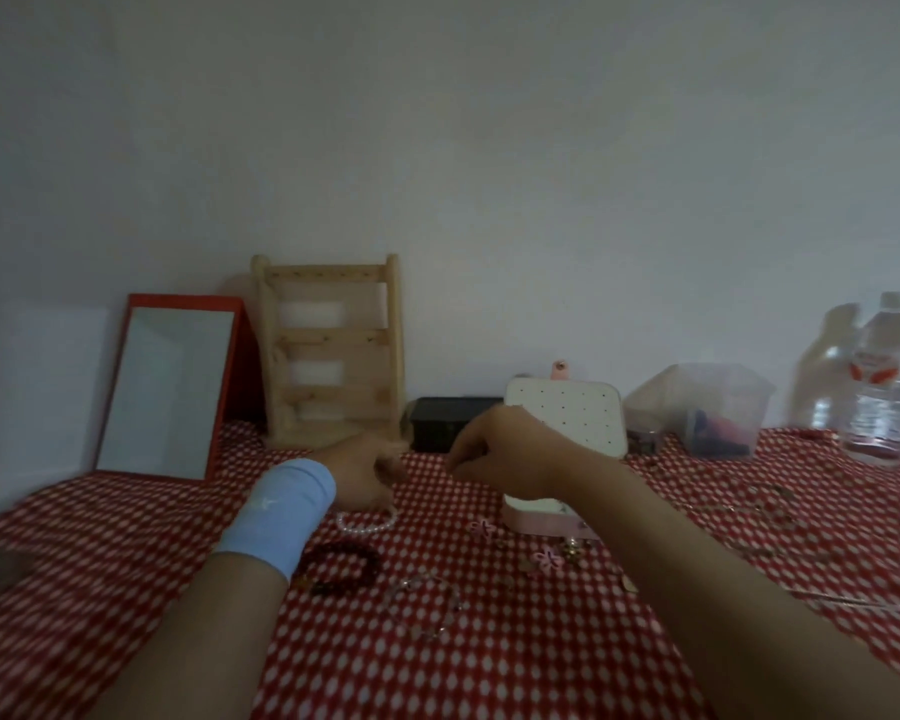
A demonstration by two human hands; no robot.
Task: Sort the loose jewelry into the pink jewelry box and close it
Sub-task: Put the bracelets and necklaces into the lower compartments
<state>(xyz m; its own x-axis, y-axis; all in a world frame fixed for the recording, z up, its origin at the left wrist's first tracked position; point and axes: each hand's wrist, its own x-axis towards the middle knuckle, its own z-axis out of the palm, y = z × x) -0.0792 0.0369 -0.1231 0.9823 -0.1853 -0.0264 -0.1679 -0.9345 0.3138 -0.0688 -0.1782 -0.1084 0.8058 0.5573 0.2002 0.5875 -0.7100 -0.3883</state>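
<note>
Head camera: The left hand (365, 475), with a pale blue wristband (281, 511) worn behind it, and the right hand (500, 454) are held close together just above a red checked tablecloth (489, 667). Their fingers are curled and the tips drawn toward each other, as if on something fine. Whether anything is pinched cannot be told through the blur.

The pink jewelry box (546, 523) is seen open behind the right wrist and partly hidden by it, with its white dotted lid panel upright.

Loose pieces are scattered on the cloth:
- A pearl bracelet (365, 523) lies just below the left hand.
- A dark red bead bracelet (341, 569) lies nearer the camera.
- A thin chain (427, 605) lies beside the dark red bead bracelet.
- Pink flower pieces (547, 561) lie near the box's base.
- More chains (759, 511) lie well to the right.

All the pieces are judged light. The beaded loops are expected to flex and could be lifted by a pinch anywhere on the strand. The chains are likely limp and prone to tangling, so they are best taken at one end or gathered up. The flower pieces are judged small and stiff, and best taken by their edges.

A mirror (165, 392), a wooden stand (328, 356) and a water bottle (889, 381) are seen along the wall.
</note>
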